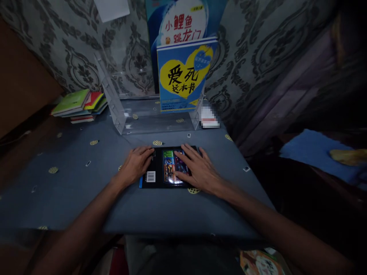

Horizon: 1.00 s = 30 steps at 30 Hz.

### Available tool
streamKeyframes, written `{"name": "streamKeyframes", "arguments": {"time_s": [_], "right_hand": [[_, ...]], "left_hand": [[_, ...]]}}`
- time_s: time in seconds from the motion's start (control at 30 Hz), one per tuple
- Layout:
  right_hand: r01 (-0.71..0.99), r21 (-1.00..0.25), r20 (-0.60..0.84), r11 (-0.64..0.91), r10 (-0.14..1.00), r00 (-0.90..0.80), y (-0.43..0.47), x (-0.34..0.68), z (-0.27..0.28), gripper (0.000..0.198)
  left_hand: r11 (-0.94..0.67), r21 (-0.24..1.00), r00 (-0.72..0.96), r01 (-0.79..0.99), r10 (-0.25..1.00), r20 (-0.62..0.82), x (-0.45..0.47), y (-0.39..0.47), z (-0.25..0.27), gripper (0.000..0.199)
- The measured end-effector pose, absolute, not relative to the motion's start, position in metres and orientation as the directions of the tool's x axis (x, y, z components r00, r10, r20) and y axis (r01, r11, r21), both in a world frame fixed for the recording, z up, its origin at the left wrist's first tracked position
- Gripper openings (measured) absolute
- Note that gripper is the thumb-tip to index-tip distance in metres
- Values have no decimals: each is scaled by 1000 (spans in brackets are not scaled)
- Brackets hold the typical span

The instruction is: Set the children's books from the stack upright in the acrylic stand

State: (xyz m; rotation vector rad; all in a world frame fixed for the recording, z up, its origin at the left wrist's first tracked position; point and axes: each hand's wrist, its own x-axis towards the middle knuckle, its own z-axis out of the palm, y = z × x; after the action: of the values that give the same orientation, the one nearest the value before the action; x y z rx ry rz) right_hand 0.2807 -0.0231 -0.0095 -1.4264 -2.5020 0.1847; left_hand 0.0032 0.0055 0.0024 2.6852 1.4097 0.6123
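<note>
A thin black book (157,164) lies flat on the table, with a white barcode at its lower left and a panel of bright pictures in its middle. My left hand (137,162) rests at the book's left edge, its fingers stretched onto the cover. Across the right half lies my right hand (197,168), flat with the fingers spread, hiding part of the pictures. Behind the book stands a clear plastic rack (157,126). It holds a blue book with a yellow heart (183,78), and a taller blue book (183,19) shows behind that one.
The table (71,198) has a blue-grey cloth with pineapple prints. Several books in a pile (77,103) lie at the back left. A blurred-out white item (210,116) is beside the rack. Blue cloth (312,152) lies at the right, and a colourful packet or book (260,263) is below the front edge.
</note>
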Motion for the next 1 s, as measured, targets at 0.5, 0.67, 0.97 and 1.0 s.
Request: {"name": "streamKeyframes", "arguments": {"time_s": [0.5, 0.67, 0.97, 1.0], "right_hand": [[955, -49, 245, 291, 931, -271, -17, 299, 14, 31], [921, -133, 292, 366, 903, -316, -9, 305, 5, 31], [893, -199, 316, 403, 889, -331, -10, 303, 3, 38], [894, -201, 311, 401, 891, -329, -11, 302, 3, 38]], "left_hand": [[-833, 187, 749, 521, 550, 368, 27, -35, 22, 30], [-833, 377, 774, 406, 533, 343, 44, -44, 24, 29], [-743, 292, 634, 603, 668, 390, 43, 18, 13, 25], [-740, 272, 625, 615, 668, 404, 44, 25, 10, 25]]}}
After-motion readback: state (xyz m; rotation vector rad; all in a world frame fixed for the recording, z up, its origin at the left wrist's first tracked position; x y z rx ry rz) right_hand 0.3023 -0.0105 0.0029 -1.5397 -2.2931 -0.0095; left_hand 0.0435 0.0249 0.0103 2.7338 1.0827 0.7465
